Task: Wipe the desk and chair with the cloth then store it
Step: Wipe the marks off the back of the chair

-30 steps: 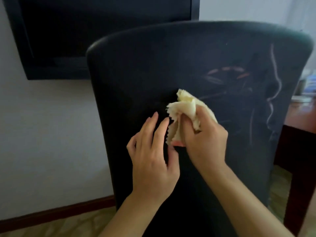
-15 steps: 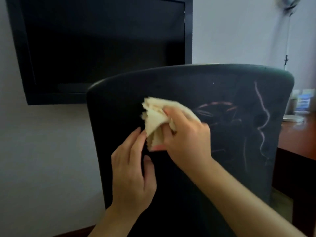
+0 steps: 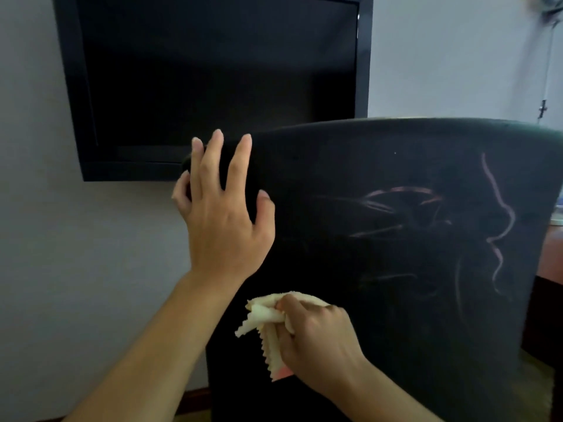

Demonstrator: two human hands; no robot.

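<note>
The left hand lies with fingers spread and nearly straight over the upper left corner of the black padded chair back, probably to keep the chair from swinging or rolling under the wiping pressure. Lower and nearer, the right hand has its fingers curled tight round the bunched cream cloth with a zigzag edge, pressing it against the lower left part of the chair back. Bunching gives a firm pad for rubbing. Faint pinkish scribble marks cover the right side of the chair back, apparently not yet wiped. At far right a strip of the reddish-brown wooden bench shows; a dark wall-mounted screen hangs behind.
</note>
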